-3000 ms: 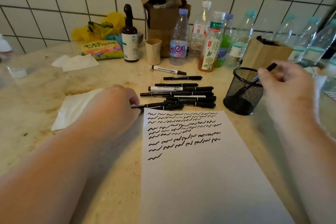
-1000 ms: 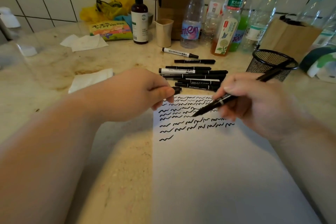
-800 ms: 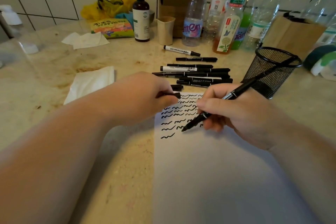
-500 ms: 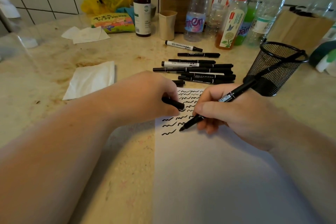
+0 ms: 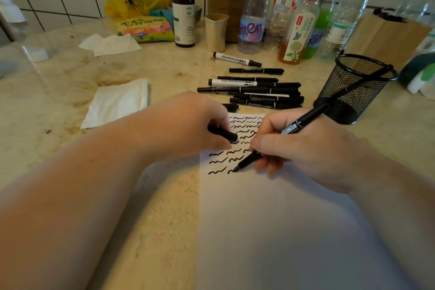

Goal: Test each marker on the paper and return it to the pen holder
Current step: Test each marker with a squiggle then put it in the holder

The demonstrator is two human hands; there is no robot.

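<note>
A white sheet of paper [image 5: 282, 219] lies on the counter, its top covered in rows of black squiggles. My right hand [image 5: 301, 148] grips a black marker [image 5: 296, 126] like a pen, its tip touching the paper at the end of the lowest row. My left hand [image 5: 188, 125] rests on the paper's top left corner and pinches a black marker cap [image 5: 223, 133]. Several black and white markers [image 5: 254, 89] lie in a pile just beyond the paper. The black mesh pen holder [image 5: 353, 87] stands at the right with one marker leaning in it.
A folded white tissue [image 5: 117, 101] lies left of my left hand. Along the tiled wall stand several plastic bottles [image 5: 253, 12], a brown pump bottle [image 5: 183, 19], a small beige cup [image 5: 215, 32], cardboard boxes and a colourful packet [image 5: 146, 28].
Three seconds ago my right hand was at the pen holder. It has since taken an uncapped marker, brought it down to the paper and started a fresh squiggle; my left hand holds the cap.
</note>
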